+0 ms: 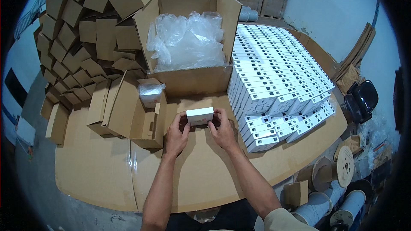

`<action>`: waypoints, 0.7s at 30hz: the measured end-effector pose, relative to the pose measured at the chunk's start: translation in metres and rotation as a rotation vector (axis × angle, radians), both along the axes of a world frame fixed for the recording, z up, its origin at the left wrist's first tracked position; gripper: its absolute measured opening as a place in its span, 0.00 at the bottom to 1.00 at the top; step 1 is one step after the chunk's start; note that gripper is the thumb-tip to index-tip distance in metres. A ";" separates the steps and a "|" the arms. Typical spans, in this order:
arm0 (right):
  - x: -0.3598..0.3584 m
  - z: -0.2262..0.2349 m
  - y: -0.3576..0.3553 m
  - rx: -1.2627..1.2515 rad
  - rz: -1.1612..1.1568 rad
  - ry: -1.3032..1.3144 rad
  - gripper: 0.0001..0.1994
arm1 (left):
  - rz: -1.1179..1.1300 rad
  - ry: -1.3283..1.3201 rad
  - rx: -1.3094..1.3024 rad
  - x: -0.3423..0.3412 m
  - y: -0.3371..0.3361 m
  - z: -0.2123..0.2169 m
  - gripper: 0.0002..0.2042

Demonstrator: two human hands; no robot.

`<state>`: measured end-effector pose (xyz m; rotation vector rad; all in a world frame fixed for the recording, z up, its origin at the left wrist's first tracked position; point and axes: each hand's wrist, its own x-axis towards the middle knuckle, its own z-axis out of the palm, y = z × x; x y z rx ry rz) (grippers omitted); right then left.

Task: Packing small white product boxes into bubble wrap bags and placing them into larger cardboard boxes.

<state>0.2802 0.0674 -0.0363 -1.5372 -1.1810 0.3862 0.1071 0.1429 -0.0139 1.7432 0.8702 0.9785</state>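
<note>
Between my two hands I hold a small white box (pixel 200 116) above the cardboard-covered table. My left hand (pixel 177 133) grips its left end and my right hand (pixel 221 129) its right end, with the thumbs at the near face. Just left of my left hand stands an open brown carton (pixel 145 130). A white box in clear plastic wrap (pixel 150 95) sits in that carton's far end. On the right, large rows of stacked white boxes (pixel 278 75) reach to the back of the table.
Behind my hands a large open carton (pixel 188 82) holds crumpled clear plastic bags (pixel 188 40). A tall heap of empty brown cartons (pixel 81 38) fills the far left. Cable spools (pixel 344 162) and a black chair (pixel 361 100) stand on the floor at right.
</note>
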 end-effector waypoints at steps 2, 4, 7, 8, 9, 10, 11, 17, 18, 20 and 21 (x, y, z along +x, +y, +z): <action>-0.001 0.002 -0.001 -0.022 0.004 0.002 0.22 | 0.015 0.069 0.097 -0.002 0.001 -0.001 0.16; -0.002 0.004 -0.002 -0.035 0.022 -0.029 0.24 | 0.030 0.108 0.099 -0.001 -0.002 0.000 0.17; -0.002 0.008 -0.006 -0.047 0.029 -0.095 0.25 | 0.036 0.144 0.090 -0.001 -0.006 0.003 0.20; -0.002 0.007 -0.007 -0.050 0.031 -0.094 0.25 | 0.028 0.143 0.081 -0.001 -0.007 0.003 0.21; -0.002 0.007 -0.008 -0.036 0.038 -0.085 0.26 | 0.029 0.143 0.078 0.000 -0.007 0.001 0.21; -0.003 0.007 -0.008 -0.021 0.048 -0.076 0.27 | 0.052 0.071 0.110 0.002 -0.007 -0.001 0.23; -0.003 0.008 -0.009 -0.023 0.053 -0.076 0.27 | 0.076 -0.002 0.142 0.002 -0.007 -0.001 0.24; -0.003 0.006 -0.010 -0.036 -0.084 -0.143 0.28 | 0.174 -0.015 0.391 0.000 -0.017 0.028 0.22; -0.001 0.003 -0.011 -0.039 -0.108 -0.097 0.27 | 0.176 -0.021 0.401 0.001 -0.019 0.037 0.22; -0.001 0.000 -0.007 -0.016 -0.134 -0.054 0.25 | 0.187 -0.080 0.537 0.004 -0.018 0.061 0.18; -0.003 -0.001 -0.004 -0.042 -0.132 -0.083 0.24 | 0.232 -0.116 0.528 0.009 -0.016 0.077 0.14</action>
